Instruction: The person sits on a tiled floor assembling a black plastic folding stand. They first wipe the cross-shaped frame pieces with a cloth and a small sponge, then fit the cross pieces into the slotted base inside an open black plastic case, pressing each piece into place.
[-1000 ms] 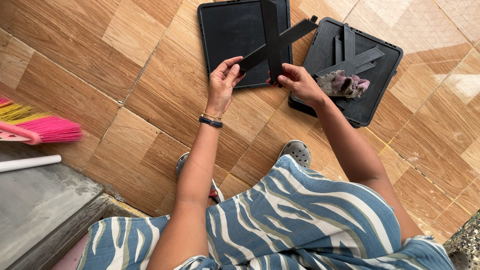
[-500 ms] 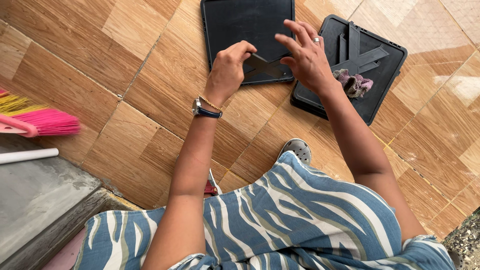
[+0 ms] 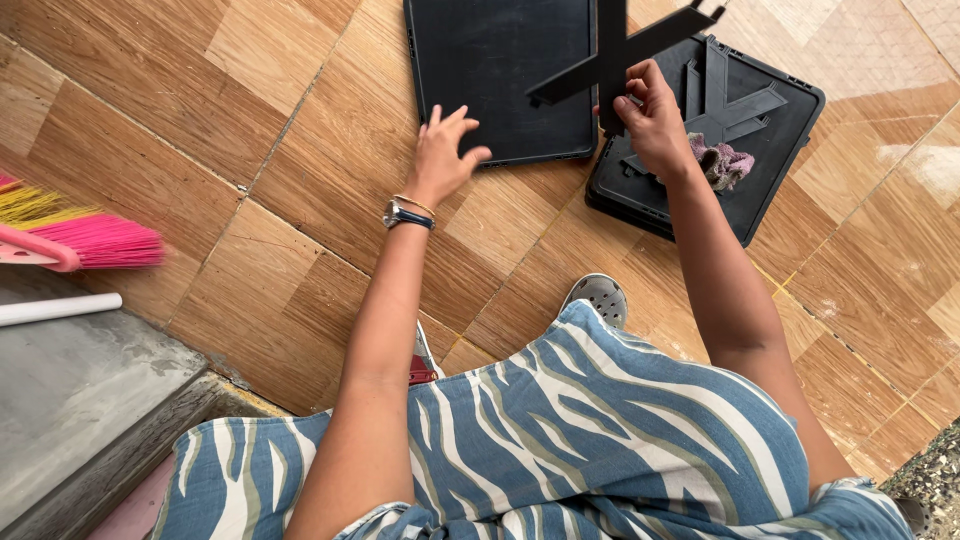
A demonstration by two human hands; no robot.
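Gripping a black cross-shaped bracket (image 3: 620, 50) by its lower arm, the right hand (image 3: 655, 120) holds the piece up above the floor, its arms crossing over the gap between two black trays. The left hand (image 3: 445, 155) is open, fingers spread, hovering at the lower edge of the flat black tray (image 3: 500, 80); whether the fingertips touch that edge cannot be told. A watch with a dark strap (image 3: 405, 214) sits on the left wrist.

The flat tray lies square to the tiles, its top edge out of view. Just to its right, nearly touching at the corner, lies a second black tray (image 3: 770, 180), turned at an angle, with another cross-shaped piece (image 3: 730, 100) and a crumpled pinkish cloth (image 3: 725, 165) inside it.

No labels or markings can be made out on either tray.

Open tiled floor (image 3: 200, 120) extends left of the trays to a pink and yellow broom head (image 3: 90, 240) at the left edge. A grey concrete step (image 3: 70, 390) borders the lower left. A grey shoe (image 3: 598, 297) rests near the second tray's lower corner.
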